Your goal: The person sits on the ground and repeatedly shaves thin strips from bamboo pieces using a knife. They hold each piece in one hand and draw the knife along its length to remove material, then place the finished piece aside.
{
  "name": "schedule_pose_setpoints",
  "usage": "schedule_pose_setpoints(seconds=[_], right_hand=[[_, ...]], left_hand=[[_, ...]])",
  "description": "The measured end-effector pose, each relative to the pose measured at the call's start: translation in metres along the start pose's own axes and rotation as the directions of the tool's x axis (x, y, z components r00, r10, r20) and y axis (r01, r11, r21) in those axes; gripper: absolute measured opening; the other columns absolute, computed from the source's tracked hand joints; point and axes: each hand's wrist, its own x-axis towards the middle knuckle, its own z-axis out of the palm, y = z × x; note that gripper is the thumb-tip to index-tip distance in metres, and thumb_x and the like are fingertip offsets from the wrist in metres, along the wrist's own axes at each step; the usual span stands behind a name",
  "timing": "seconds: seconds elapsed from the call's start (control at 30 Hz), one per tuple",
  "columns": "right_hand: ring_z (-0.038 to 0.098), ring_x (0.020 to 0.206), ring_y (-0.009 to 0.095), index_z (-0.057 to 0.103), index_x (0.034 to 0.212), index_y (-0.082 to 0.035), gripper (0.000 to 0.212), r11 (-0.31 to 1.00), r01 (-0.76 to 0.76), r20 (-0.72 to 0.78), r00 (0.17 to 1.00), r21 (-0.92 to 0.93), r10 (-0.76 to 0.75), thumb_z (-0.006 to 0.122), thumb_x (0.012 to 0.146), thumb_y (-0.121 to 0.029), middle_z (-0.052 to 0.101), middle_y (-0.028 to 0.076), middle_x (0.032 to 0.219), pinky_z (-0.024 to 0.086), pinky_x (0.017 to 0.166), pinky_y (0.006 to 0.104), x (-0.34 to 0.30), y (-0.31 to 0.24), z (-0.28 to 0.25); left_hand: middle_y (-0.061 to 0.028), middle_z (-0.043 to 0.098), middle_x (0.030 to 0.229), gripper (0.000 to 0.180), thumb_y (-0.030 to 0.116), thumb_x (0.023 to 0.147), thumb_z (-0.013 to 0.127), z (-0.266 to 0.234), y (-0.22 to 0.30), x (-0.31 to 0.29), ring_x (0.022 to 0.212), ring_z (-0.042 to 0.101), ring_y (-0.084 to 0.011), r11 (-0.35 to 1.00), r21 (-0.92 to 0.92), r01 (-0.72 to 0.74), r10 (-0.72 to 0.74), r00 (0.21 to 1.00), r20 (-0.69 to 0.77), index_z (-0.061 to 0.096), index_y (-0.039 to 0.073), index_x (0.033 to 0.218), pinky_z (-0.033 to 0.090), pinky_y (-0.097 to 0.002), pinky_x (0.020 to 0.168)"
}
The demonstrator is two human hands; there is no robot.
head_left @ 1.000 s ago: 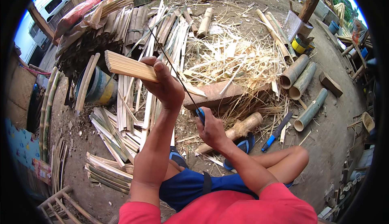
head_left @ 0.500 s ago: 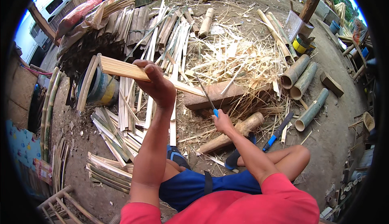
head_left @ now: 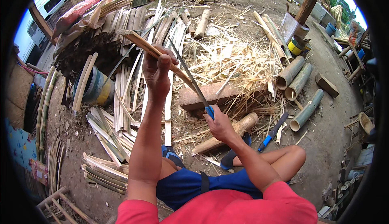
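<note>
Seen from above, a seated person in a red shirt (head_left: 214,208) and blue shorts (head_left: 180,189) works among bamboo. The left hand (head_left: 156,76) is raised and closed around a pale bamboo slat (head_left: 139,42), thumb on the near side; the slat slants from upper left down toward the right, apparently held up so it hangs clear of the ground. The right hand (head_left: 221,125) is wrapped firmly round the blue handle of a long-bladed knife (head_left: 202,97), whose blade points up and away and crosses by the slat's lower end; whether they touch cannot be told. Beyond the knife, a wooden block (head_left: 188,98) lies in front of a heap of shavings (head_left: 231,62). Split bamboo strips (head_left: 103,139) lie at left, probably within easy reach, and hollow bamboo sections (head_left: 306,110) lie at right, near a second blue-handled tool (head_left: 265,143).
</note>
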Motion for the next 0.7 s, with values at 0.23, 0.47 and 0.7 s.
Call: schedule_pose_setpoints(seconds=[0.23,0.47,0.7], right_hand=[[0.062,0.086,0.053,0.049,0.11,-0.004,0.027,0.958,-0.243,-0.053,0.97,-0.153,0.237,0.057,0.097,-0.026,0.065,0.031,0.085,0.047,0.072,0.0585,0.018,0.058,0.039],[0.063,0.087,0.049,0.05,0.109,-0.003,0.028,0.911,-0.323,0.026,0.94,-0.258,0.341,0.058,0.097,-0.027,0.065,0.029,0.089,0.047,0.074,0.0544,0.027,0.082,0.022],[0.062,0.08,0.051,0.048,0.109,-0.004,0.027,0.997,-0.058,-0.152,0.987,-0.053,0.05,0.059,0.098,-0.025,0.064,0.027,0.079,0.046,0.067,0.0555,0.024,0.027,0.052]], left_hand=[[-0.002,0.052,0.085,0.028,0.035,0.099,0.063,-0.004,-0.006,-0.004,0.079,0.054,-0.013,1.0,0.001,0.015,-0.015,1.0,-0.001,0.049,0.011,0.099,0.048,-0.0311,0.076],[-0.0043,0.063,0.086,0.02,0.021,0.097,0.066,-0.004,-0.01,-0.004,0.081,0.063,-0.015,0.997,0.081,0.009,0.008,0.978,-0.207,0.052,0.008,0.102,0.051,-0.032,0.08],[-0.0045,0.065,0.084,0.022,0.014,0.094,0.07,0.002,-0.024,-0.001,0.08,0.064,-0.0135,0.989,0.148,0.019,0.043,0.915,-0.402,0.051,0.007,0.104,0.049,-0.028,0.081]])
